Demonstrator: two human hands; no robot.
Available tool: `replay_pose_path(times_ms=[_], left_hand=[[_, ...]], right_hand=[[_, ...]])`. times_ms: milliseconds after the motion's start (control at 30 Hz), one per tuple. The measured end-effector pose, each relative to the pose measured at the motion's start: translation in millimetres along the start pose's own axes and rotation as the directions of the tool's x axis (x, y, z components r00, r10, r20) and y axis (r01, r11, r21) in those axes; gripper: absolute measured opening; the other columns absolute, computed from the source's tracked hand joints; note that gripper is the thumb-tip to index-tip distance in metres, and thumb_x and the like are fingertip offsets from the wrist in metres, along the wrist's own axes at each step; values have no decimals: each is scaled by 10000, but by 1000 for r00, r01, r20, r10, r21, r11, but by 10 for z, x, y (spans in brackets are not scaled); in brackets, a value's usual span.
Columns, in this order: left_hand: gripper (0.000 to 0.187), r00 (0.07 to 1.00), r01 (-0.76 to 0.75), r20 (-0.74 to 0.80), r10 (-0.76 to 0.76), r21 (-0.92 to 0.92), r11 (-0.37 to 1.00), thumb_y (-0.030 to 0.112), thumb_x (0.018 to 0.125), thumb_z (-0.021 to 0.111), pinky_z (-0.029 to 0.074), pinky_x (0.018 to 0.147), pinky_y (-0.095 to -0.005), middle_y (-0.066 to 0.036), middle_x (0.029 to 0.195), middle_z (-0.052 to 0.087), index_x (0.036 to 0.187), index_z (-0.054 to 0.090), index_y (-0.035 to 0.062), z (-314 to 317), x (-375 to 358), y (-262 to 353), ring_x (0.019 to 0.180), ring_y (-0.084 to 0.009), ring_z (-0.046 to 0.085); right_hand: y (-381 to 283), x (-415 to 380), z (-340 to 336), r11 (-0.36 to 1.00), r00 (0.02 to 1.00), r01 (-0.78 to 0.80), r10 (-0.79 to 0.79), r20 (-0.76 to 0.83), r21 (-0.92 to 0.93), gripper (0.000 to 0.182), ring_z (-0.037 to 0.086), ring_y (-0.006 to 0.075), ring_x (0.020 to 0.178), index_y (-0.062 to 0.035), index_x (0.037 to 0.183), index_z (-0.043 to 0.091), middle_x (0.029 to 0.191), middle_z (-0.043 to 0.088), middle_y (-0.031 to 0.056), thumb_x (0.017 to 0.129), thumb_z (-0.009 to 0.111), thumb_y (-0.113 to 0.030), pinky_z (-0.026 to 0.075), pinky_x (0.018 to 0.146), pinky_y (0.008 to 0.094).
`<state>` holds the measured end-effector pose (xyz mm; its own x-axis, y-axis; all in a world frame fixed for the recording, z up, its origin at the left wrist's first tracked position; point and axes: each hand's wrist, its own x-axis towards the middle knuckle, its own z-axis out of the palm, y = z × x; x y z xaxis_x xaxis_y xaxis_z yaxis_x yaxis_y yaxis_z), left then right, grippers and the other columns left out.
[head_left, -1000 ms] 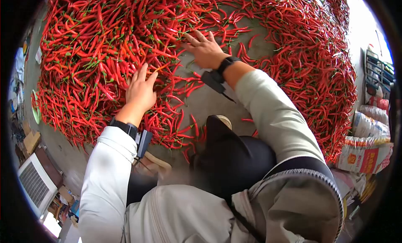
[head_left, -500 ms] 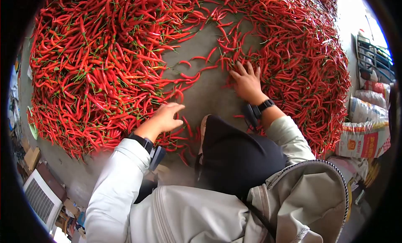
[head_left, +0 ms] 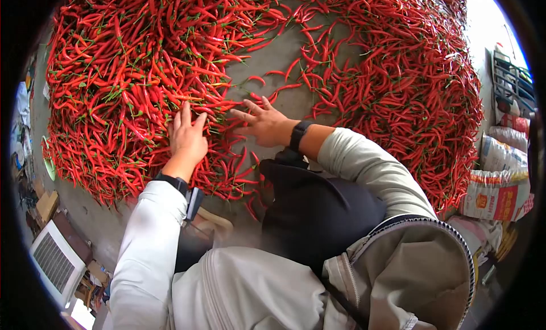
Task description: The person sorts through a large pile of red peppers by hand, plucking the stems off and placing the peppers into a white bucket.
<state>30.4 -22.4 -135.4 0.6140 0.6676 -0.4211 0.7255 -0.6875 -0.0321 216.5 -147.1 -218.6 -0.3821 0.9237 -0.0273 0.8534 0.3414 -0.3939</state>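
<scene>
With left hand (head_left: 189, 145) and right hand (head_left: 269, 128) at the ten-o'clock chilli pile (head_left: 114, 97), fingers (head_left: 186, 115) spread and seemingly empty, I should press lightly.

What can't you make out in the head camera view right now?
All in the head view:
- Under the left hand and right hand: their own backs hide the palms and whatever lies beneath.
- Far end of the left chili heap: cut off by the top edge.
- Floor beneath that heap: hidden by the chilies.
- Small print on the front sack: too small to read.
- Clutter at far left: blurred, partly lost in the dark rim.
</scene>
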Motion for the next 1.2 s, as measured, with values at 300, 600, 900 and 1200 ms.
replay_pose_path(times_ms=[300,600,900,1200], left_hand=[[518,836,-343,30,547,-750,565,174,680,653,375,959,-376,-132,1248,436,1176,517,108,670,-203,679,1155,-317,428],[460,955,-173,-264,136,-122,977,86,694,590,330,965,-471,-141,1333,354,1149,530,125,14,249,-212,1198,-316,368],[426,996,-13,-88,21,92,996,125,771,553,407,892,-471,-203,1351,258,1189,495,186,20,509,112,1196,-355,343],[257,978,-192,8,208,-361,912,85,742,527,456,773,-426,-168,1031,505,992,546,33,650,383,268,875,-361,547]], right_hand=[[258,-589,-365,774,778,-545,610,150,-321,423,251,332,1270,-178,1136,561,1290,436,32,725,552,-273,141,987,640],[-23,326,-173,991,990,134,-133,40,-22,483,209,291,1310,-254,1253,463,1390,321,0,775,526,-248,187,1007,593],[669,-6,-234,932,962,-247,269,47,-265,464,280,292,1268,-226,1232,482,1360,348,27,772,542,-242,236,974,594],[735,-147,-440,858,860,-509,503,-89,-72,398,318,298,1240,-135,1091,556,1278,427,66,698,606,-175,256,986,561]])
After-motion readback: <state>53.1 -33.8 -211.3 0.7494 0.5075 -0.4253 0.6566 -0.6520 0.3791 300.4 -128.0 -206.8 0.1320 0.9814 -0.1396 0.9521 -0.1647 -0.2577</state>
